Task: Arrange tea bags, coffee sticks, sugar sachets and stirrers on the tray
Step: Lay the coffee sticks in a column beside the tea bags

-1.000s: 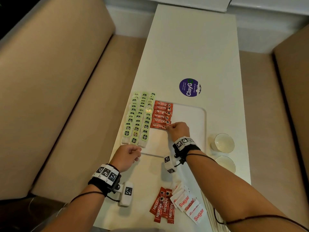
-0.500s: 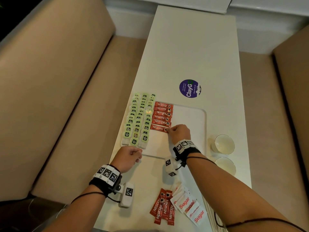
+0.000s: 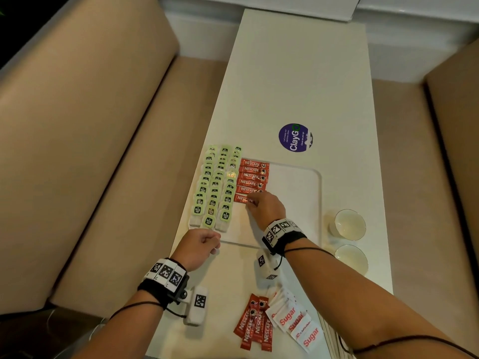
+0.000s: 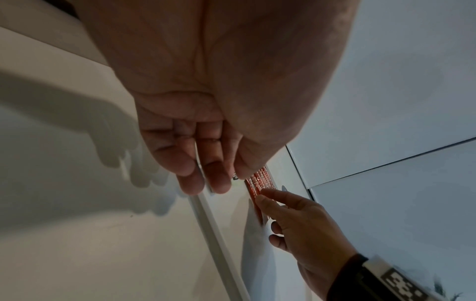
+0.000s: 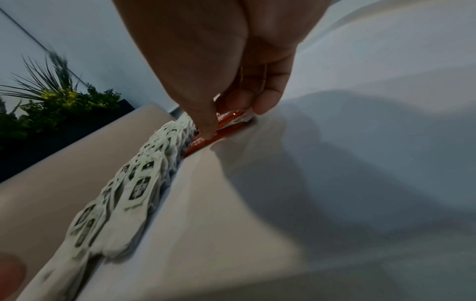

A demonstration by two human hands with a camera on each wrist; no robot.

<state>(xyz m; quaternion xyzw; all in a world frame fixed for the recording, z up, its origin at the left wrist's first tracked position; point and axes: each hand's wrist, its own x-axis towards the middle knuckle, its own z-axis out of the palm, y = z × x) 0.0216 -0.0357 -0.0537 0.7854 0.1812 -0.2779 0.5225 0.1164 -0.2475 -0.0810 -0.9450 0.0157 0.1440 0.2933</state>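
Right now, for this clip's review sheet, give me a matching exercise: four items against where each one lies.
Items:
1. tea bags
2. sugar sachets
3. purple sticker
4. two cups

Places:
A. on the table beyond the tray
B. on the table, right of the tray
C. in rows at the tray's left edge
D. fanned on the table near the person

Pairs: 1-C, 2-D, 3-A, 4-B
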